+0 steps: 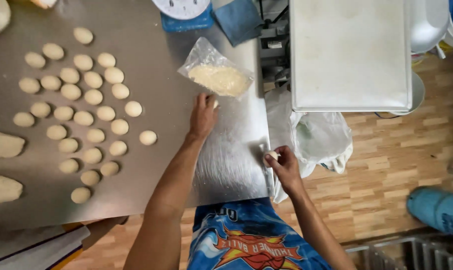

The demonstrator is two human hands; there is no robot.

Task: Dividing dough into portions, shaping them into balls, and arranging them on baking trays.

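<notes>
The person stands at a steel table (151, 30). The right hand (285, 167) is at the table's near right edge, fingers curled narrowly around a small dough ball (272, 155) pinched between thumb and fingertips. The left hand (202, 117) reaches forward, palm down, fingers closed around something pale at its tip, just below a clear plastic bag (217, 74) holding a flattened mass of pale filling or dough; what exactly the left fingers grip cannot be told.

To the left, many more dough balls (86, 100) lie in loose rows on the steel, apart from one another. Larger dough pieces (2, 145) lie at the far left edge. A scale (182, 11) and a folded blue cloth (239, 20) sit at the far edge of the table. A white tray (350, 52) stands to the right, with a white plastic bag (321, 137) hanging below it.

Judgement: the held ball looks light, soft and slightly tacky; it will likely dent under pressure and is best cupped loosely around its sides rather than squeezed. The bag looks limp and slippery, better lifted from underneath or by its open end.
</notes>
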